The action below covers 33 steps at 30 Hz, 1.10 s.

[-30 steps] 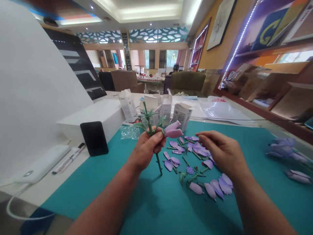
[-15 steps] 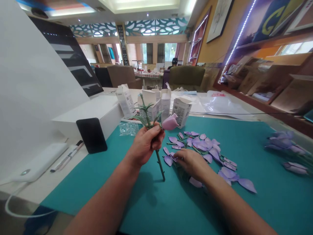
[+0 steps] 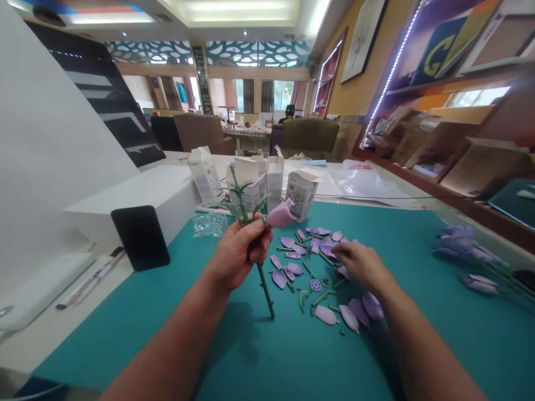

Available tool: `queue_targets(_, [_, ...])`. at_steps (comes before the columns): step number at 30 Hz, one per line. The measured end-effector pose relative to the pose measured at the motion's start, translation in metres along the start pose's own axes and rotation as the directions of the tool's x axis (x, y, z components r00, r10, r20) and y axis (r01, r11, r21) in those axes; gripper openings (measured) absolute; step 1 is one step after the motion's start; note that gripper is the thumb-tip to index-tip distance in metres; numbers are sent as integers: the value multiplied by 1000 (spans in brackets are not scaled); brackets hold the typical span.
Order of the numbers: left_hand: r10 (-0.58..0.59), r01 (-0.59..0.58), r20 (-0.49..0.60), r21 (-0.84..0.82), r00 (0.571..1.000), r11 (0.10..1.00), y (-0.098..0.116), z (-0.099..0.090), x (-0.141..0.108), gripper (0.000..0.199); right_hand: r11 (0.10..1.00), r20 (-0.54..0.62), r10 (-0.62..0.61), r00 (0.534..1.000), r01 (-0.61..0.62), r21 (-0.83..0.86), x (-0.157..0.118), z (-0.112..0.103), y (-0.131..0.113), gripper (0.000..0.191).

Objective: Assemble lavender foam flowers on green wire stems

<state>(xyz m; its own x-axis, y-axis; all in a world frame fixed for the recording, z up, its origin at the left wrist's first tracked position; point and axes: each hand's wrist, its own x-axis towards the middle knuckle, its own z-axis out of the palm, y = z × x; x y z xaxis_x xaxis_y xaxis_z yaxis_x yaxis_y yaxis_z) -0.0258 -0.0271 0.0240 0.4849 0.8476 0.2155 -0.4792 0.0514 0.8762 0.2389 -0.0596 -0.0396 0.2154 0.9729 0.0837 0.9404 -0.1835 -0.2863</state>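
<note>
Going left to right: at the left end of the white worktop [image 3: 79,326] there's a white power bank [image 3: 42,292] with a couple of white pens [image 3: 90,282] just beside it. Next comes a black phone [image 3: 140,238], sitting by the far left corner of a big teal cutting mat [image 3: 125,345], with a white box [image 3: 134,192] right behind it. A crumpled clear plastic bag [image 3: 210,224] lies on the mat's far edge, and a row of small white cartons [image 3: 251,181] stands just past it on the worktop.

The main action is around the middle of the mat. My left hand [image 3: 240,250] is up off the mat, fingers [image 3: 254,236] clamped around a thorny green artificial rose stem [image 3: 264,289]. It has spiky green leaves [image 3: 239,196] on top and a pinkish-purple bud [image 3: 280,215] sticking out to the right.

Just right of that is a loose spread of purple foam petals [image 3: 326,315] and small green bits [image 3: 320,299]. My right hand [image 3: 361,266] hovers low over them, fingers [image 3: 345,250] close together and pointing down. Can't tell if they've got hold of anything.

Over by the mat's right edge lie two finished purple flowers [image 3: 457,240].
</note>
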Motion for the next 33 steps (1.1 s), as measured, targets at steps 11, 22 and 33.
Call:
queue_targets(11, [-40,39,45,5,998,999,-3,1,4,26,980,319,-173,932,194,-35,-65,-13,-39,11])
queue_targets(22, [-111,119,86,-103,990,987,-5,0,-2,23,946,341,-268,901,313,-82,-60,18,-42,11])
queue_targets(33, [-127,212,260,-330,957,920,-4,-6,-4,26,907,283,-380,881,415,-74,-55,52,-24,19])
